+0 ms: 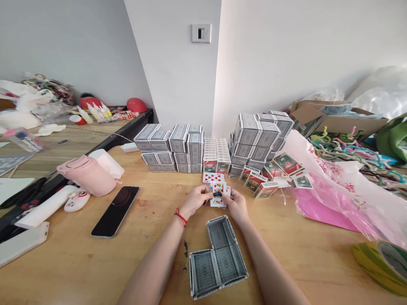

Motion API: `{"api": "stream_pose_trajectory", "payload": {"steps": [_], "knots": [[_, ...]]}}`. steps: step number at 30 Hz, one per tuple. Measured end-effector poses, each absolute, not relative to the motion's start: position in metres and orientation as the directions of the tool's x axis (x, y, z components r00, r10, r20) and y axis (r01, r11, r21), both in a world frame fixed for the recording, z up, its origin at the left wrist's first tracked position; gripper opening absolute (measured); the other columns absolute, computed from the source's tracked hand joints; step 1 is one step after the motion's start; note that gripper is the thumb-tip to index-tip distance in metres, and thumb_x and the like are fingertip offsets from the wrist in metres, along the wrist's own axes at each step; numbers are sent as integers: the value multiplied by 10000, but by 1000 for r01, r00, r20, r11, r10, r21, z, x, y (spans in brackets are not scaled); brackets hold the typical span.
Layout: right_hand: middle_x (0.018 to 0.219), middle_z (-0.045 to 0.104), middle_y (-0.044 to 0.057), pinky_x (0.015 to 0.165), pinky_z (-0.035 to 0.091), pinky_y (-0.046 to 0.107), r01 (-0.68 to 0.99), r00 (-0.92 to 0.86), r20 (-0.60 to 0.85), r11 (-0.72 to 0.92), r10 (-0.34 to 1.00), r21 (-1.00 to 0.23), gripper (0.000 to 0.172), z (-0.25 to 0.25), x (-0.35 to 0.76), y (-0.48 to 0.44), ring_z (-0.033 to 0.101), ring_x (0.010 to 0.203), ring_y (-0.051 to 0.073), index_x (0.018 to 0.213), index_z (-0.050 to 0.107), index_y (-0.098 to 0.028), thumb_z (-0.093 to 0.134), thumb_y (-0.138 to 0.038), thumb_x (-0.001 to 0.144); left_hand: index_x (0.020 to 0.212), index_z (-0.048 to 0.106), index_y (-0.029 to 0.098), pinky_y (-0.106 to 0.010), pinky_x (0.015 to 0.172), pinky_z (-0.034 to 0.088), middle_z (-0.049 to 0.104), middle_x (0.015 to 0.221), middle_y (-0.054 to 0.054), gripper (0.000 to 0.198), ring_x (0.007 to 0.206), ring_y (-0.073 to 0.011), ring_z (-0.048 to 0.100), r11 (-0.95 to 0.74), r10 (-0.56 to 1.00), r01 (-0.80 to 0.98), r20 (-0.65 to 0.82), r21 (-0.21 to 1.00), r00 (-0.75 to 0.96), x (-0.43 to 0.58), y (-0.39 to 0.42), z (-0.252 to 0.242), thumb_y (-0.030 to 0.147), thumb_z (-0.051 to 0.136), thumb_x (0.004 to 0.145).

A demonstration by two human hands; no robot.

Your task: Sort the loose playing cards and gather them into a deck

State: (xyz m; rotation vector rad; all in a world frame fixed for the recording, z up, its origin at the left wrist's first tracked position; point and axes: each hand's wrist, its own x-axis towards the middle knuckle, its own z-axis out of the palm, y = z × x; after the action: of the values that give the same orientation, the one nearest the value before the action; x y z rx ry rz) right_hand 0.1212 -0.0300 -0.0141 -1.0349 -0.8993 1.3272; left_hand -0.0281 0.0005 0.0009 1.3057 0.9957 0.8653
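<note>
Since the bench [149, 275] takes up most of the view, I'll begin there; stacked blocks made of playing cards stand toward the back, one group on the left [187, 154] and a taller one on the right [251, 140], with a column of small card boxes [216, 148] between them. Nearer the person there's an L-shaped card tray [226, 264]; it sits between the forearms, on the near side of both hands, its long leg running away from the person, slightly tilted, and its far end comes closer to the right hand [238, 206] than to the left hand [194, 200]. Both hands are pinched on a king card [217, 202], left thumb on one side, right thumb on the other, long axis pointing away from the person; just beyond it a hearts card [210, 177] lies crosswise. Tiniest thing: a dark bit [218, 193] at the thumb tips; can't tell what it is.
</note>
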Motion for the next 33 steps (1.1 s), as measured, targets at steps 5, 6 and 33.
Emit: {"api": "stream_pose_trajectory", "payload": {"steps": [5,6,33], "knots": [[637,652,23,424,470,265,-293,52,-76,-57,996,-954,315,-11,121,-31,566,460,144,767,577,-151,679,-377,573,674,560,111,-190,460,244,467,535,26,309,467,-49,368,241,880,-130,-160,962,448,-34,3,2,412,615,629],[637,652,24,427,471,265,-292,46,-73,-56,996,-955,324,-10,120,-31,567,463,144,768,577,-150,681,-381,567,700,571,108,-191,465,254,483,552,17,320,474,-51,379,271,877,-166,-172,948,449,-35,3,1,421,606,638],[605,651,27,374,440,245,-230,-30,-54,-59,998,-971,409,-9,118,-33,571,430,154,804,547,-156,630,-493,588,693,438,176,-225,539,291,507,633,-13,255,567,-113,439,-170,985,400,150,901,80,-6,-10,-11,354,312,826]]}}
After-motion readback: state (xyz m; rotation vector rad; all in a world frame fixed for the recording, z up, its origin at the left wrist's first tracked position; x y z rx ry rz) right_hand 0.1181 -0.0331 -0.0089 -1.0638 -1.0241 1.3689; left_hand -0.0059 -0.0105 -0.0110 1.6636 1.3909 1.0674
